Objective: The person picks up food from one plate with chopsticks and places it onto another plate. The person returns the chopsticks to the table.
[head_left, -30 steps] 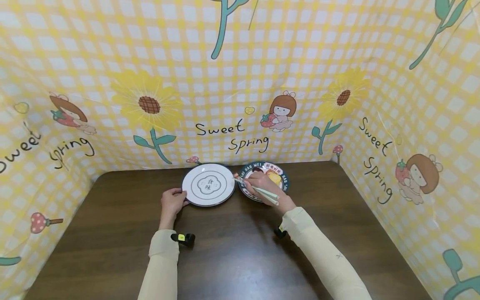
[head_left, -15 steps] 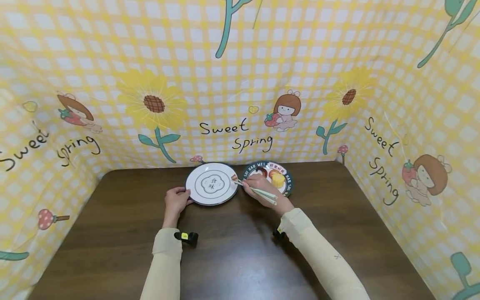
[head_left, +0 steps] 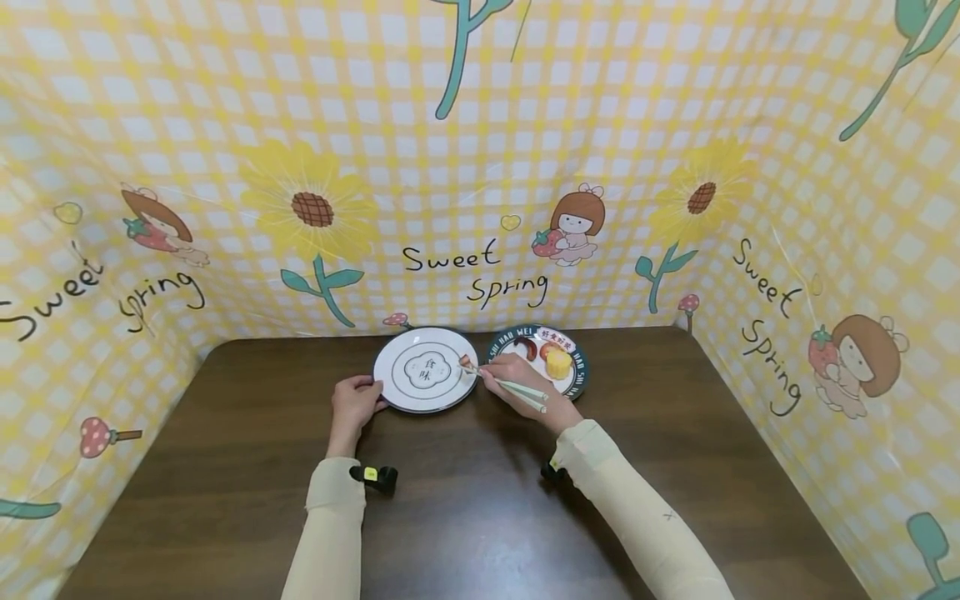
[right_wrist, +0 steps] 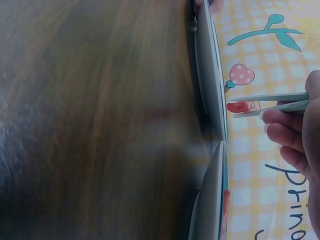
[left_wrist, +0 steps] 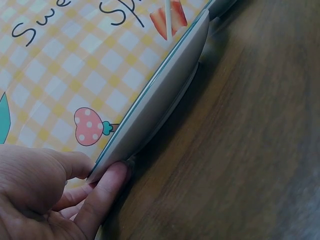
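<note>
In the head view my left hand (head_left: 357, 408) pinches the near left rim of a white plate (head_left: 397, 379) with a printed emblem. The left wrist view shows the thumb and fingers (left_wrist: 107, 190) at either side of that rim. My right hand (head_left: 519, 373) holds pale green chopsticks (head_left: 522, 394). Between their tips sits a small reddish food piece (head_left: 466, 362), over the right part of the white plate. From the right wrist, the red piece (right_wrist: 241, 107) shows pinched between both sticks, above the plate's edge (right_wrist: 220, 90).
A dark-green-rimmed plate (head_left: 578, 382) stands close to the right of the white one. On it lie a yellow piece (head_left: 558, 362), a dark red curved piece (head_left: 529, 347) and an orange-red piece (head_left: 547, 350). Behind the brown table (head_left: 450, 500) hangs a checked cloth (head_left: 420, 167).
My right hand has moved left, bringing the chopsticks and the reddish food piece from between the plates to over the white plate. My left hand stays at the rim. The head view has shifted slightly.
</note>
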`<action>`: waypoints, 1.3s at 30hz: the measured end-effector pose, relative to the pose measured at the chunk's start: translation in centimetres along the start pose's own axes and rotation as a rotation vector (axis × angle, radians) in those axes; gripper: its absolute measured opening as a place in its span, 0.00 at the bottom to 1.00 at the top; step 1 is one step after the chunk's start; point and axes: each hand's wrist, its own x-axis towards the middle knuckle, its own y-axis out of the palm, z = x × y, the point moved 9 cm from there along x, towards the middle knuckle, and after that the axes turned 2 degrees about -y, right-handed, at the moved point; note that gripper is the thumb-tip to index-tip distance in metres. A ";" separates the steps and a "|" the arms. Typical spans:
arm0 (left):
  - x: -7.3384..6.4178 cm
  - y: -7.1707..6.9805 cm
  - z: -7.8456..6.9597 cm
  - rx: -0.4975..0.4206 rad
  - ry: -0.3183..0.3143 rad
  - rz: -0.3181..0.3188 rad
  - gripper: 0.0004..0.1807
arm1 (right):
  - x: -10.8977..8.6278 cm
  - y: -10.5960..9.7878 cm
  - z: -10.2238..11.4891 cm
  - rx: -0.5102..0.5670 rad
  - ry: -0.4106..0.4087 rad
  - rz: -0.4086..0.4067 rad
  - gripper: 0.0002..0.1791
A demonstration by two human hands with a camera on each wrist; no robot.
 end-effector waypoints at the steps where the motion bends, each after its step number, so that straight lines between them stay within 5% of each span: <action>1: 0.0 0.0 0.0 0.003 -0.001 -0.001 0.25 | 0.0 0.1 -0.1 0.007 0.008 0.007 0.11; 12: 0.1 0.1 -0.1 0.000 -0.011 -0.002 0.25 | 0.3 -0.2 0.3 0.038 0.021 0.028 0.11; 27: 0.0 0.0 -0.1 0.004 -0.012 -0.003 0.24 | 0.2 1.0 -1.1 0.101 0.137 0.108 0.14; 39: 0.2 0.0 0.1 -0.001 -0.013 -0.005 0.25 | 0.3 1.0 -0.8 0.107 0.104 0.087 0.14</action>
